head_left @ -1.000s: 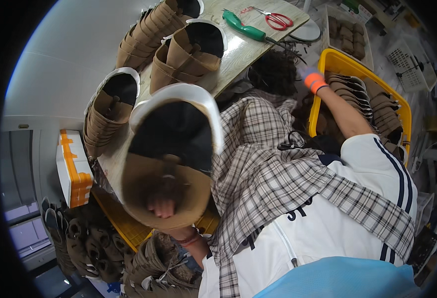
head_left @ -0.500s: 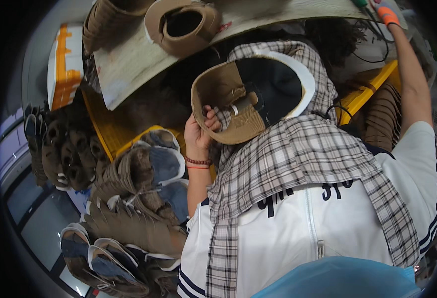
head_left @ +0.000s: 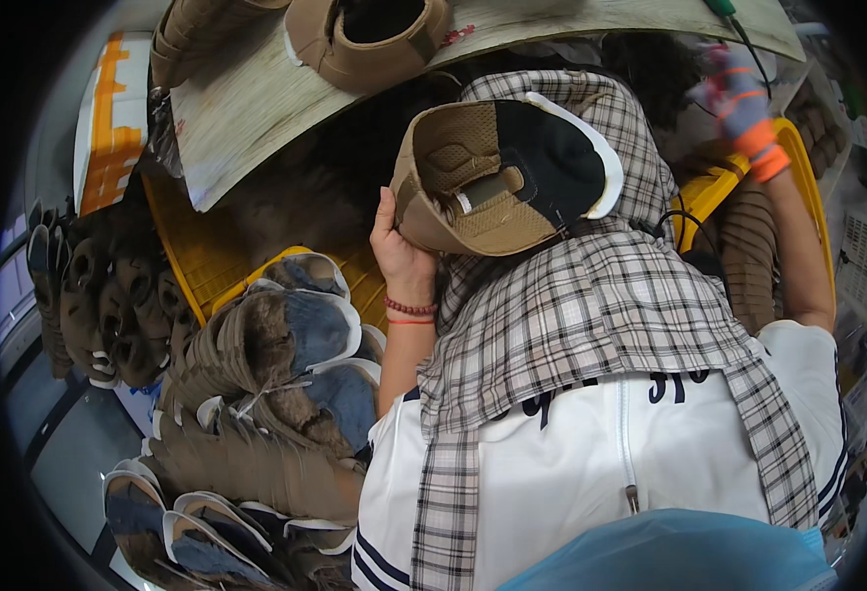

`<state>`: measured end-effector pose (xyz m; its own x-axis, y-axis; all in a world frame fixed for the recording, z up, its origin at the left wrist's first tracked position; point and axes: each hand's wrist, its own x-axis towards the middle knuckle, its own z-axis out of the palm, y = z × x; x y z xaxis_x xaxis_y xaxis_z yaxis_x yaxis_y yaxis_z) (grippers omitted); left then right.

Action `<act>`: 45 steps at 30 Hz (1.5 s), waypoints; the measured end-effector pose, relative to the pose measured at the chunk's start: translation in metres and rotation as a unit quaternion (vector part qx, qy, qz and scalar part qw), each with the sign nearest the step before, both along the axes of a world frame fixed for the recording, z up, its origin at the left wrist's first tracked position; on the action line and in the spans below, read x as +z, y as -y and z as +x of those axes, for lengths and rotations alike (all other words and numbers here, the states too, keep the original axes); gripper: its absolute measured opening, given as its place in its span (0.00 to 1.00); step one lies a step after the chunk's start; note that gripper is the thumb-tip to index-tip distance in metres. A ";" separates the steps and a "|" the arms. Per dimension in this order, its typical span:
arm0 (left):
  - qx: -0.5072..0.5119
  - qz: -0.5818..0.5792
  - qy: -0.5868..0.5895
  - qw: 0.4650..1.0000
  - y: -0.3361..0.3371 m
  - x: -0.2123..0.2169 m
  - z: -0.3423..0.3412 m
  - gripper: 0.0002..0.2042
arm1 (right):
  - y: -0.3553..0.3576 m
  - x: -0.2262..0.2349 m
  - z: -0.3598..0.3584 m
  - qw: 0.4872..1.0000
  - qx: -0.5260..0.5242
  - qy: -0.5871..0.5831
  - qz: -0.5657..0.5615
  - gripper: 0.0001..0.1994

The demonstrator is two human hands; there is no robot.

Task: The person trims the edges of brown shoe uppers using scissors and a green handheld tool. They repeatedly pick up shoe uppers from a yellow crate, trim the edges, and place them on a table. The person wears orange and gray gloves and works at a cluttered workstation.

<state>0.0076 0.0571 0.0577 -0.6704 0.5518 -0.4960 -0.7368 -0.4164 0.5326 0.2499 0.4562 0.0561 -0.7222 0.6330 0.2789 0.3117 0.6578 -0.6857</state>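
- Over grey plaid cloth [head_left: 581, 305], gripping tan-and-black fabric shoe upper [head_left: 512, 163] with bare left hand [head_left: 406, 258], likely exposing its hollow.
- Near yellow plastic basket [head_left: 714, 187], cannot tell closure of blurred, gloved right hand [head_left: 736, 100].

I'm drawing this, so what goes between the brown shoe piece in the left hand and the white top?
Checked cloth: in the head view, it spreads between the brown shoe piece in the left hand and the white top.

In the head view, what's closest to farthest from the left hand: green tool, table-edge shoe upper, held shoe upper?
1. Held shoe upper: touching the left hand.
2. Table-edge shoe upper: ahead, slightly left.
3. Green tool: far right.
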 end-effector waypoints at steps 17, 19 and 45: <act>-0.038 0.031 0.038 0.998 -0.024 0.006 -0.001 0.21 | 0.087 0.008 -0.104 0.909 0.312 0.143 0.235 0.20; -0.037 0.035 0.038 0.998 -0.024 0.005 -0.001 0.21 | 0.089 0.015 -0.103 0.902 0.305 0.170 0.255 0.19; -0.013 -0.010 0.005 1.000 -0.026 0.008 0.008 0.21 | 0.097 0.004 -0.094 0.900 0.257 0.175 0.304 0.18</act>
